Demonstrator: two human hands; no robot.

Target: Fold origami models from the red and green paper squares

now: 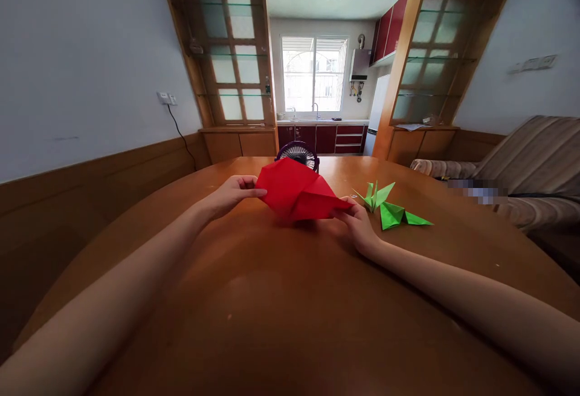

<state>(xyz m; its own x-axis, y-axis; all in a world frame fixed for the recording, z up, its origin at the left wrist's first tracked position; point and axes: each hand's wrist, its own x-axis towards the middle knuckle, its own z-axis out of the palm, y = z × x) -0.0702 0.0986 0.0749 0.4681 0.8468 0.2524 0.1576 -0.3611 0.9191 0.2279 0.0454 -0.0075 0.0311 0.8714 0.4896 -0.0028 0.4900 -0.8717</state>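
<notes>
A creased sheet of red paper point(290, 187), partly folded, is held up just above the wooden table point(254, 311). My left hand point(238, 192) pinches its left edge between thumb and fingers. At the right corner, my right hand point(356, 220) grips the paper, with some of its fingertips hidden beneath. Beyond my right hand lie two green folded-paper pieces: a light green origami crane point(375, 195) with pointed wings, and a brighter green folded piece point(393, 216) resting on the tabletop.
Behind the red paper stands a small dark fan point(296, 153), partly covered by it. To the right of the table is a striped armchair point(534, 154). A black cord point(179, 130) hangs from a wall socket on the left. Cabinets and a kitchen lie beyond the table.
</notes>
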